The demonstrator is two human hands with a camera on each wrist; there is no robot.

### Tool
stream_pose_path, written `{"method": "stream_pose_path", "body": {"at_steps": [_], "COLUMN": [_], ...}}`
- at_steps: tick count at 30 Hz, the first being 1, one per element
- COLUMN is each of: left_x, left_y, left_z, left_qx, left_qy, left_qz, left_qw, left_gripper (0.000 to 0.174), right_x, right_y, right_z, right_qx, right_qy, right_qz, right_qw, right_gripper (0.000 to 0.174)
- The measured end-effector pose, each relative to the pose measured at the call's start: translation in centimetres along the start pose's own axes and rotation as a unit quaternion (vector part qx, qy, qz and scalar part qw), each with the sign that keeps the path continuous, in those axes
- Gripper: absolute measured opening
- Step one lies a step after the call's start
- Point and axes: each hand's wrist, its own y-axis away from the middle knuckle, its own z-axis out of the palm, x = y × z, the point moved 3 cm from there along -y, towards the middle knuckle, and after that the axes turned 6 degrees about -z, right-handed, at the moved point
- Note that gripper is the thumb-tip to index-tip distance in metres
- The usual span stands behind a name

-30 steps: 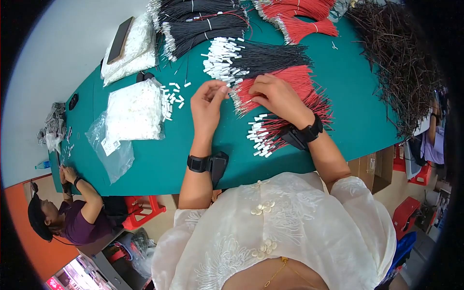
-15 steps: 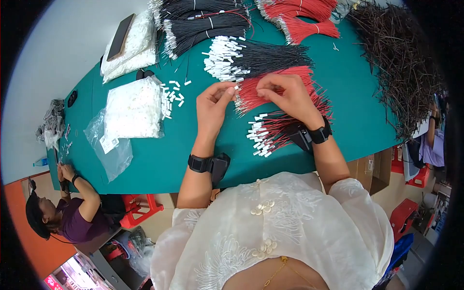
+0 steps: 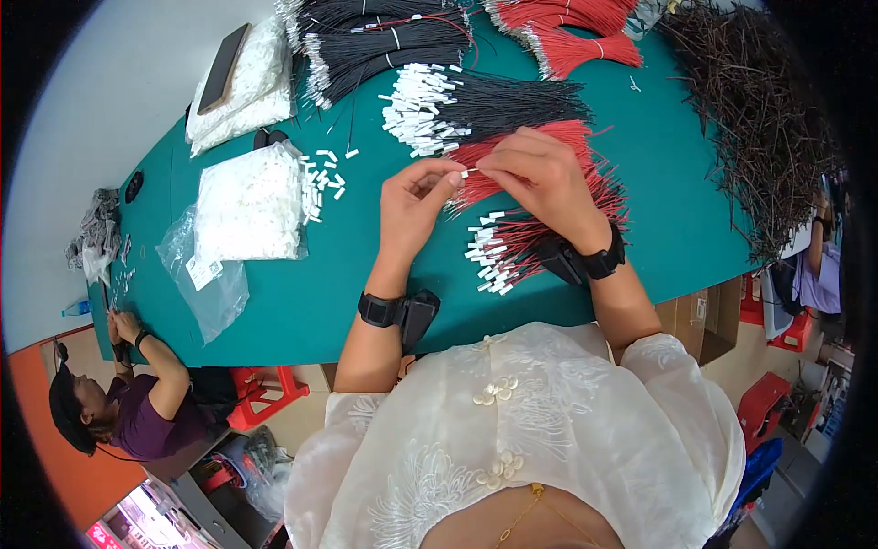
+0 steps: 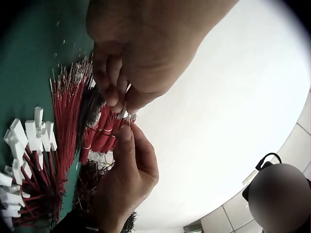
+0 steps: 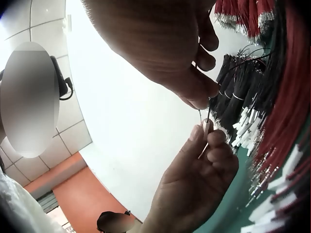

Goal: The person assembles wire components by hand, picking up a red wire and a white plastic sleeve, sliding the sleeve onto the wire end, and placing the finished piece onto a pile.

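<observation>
Between the thumb and fingers of my left hand (image 3: pixel 412 210) is a small white connector housing (image 5: pixel 207 127). My right hand (image 3: pixel 549 178) faces it and pinches a thin wire (image 5: pixel 209 114) at the fingertips, its end right at the connector. Both hands are over a spread of red wires (image 3: pixel 474 189) with bare metal ends toward the left. Beyond them lie black wires (image 3: pixel 526 102) tipped with white connectors (image 3: pixel 416 110). Closer to my body, a bunch of red wires (image 3: pixel 526 249) ends in white connectors (image 3: pixel 489 261), partly under my right wrist.
Loose white connectors (image 3: pixel 320 183) lie beside a clear bag of connectors (image 3: pixel 249 206). A phone (image 3: pixel 224 69) rests on another bag at the back left. Tied black bundles (image 3: pixel 393 46), red bundles (image 3: pixel 585 53) and a dark tangled heap (image 3: pixel 759 119) line the green table's far and right sides.
My left hand has moved right with the white connector. My right hand has lifted off the red wires, and the fingertips of both hands have come together.
</observation>
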Motion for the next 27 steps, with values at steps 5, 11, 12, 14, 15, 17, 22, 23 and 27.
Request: {"method": "stream_pose_path", "body": {"at_steps": [5,11,12,14,15,17,22,23,27], "left_x": [0.31,0.70,0.76,0.88,0.88,0.84,0.65,0.68,0.85], "left_y": [0.19,0.28,0.28,0.28,0.29,0.29,0.29,0.30,0.39], "left_z": [0.18,0.23,0.24,0.26,0.28,0.30,0.24,0.24,0.28], "left_qx": [0.004,0.018,0.019,0.022,0.022,0.018,0.014,0.015,0.012], "left_qy": [-0.008,-0.040,-0.042,-0.045,-0.045,-0.035,-0.006,-0.006,0.004], "left_qz": [0.004,0.048,0.061,0.088,0.088,0.076,0.046,0.046,0.053], "left_qw": [1.000,0.998,0.997,0.995,0.995,0.996,0.999,0.999,0.999], "left_gripper": [0.011,0.007,0.007,0.006,0.006,0.006,0.007,0.007,0.009], "right_x": [-0.11,-0.33,-0.27,0.02,0.09,0.06,-0.10,-0.13,-0.36], "right_y": [-0.06,-0.11,-0.11,-0.04,0.00,-0.05,-0.10,-0.13,-0.20], "right_z": [0.18,0.33,0.31,0.20,0.18,0.20,0.09,0.07,0.00], "right_qx": [-0.006,0.005,0.005,-0.009,-0.016,-0.011,0.002,0.003,0.019], "right_qy": [0.010,-0.008,-0.008,-0.016,-0.019,-0.020,-0.025,-0.027,-0.039], "right_qz": [-0.018,0.016,0.015,0.015,0.015,0.011,0.003,0.003,0.006], "right_qw": [1.000,1.000,1.000,1.000,1.000,1.000,1.000,1.000,0.999], "right_gripper": [0.018,0.017,0.017,0.017,0.016,0.016,0.017,0.017,0.017]}}
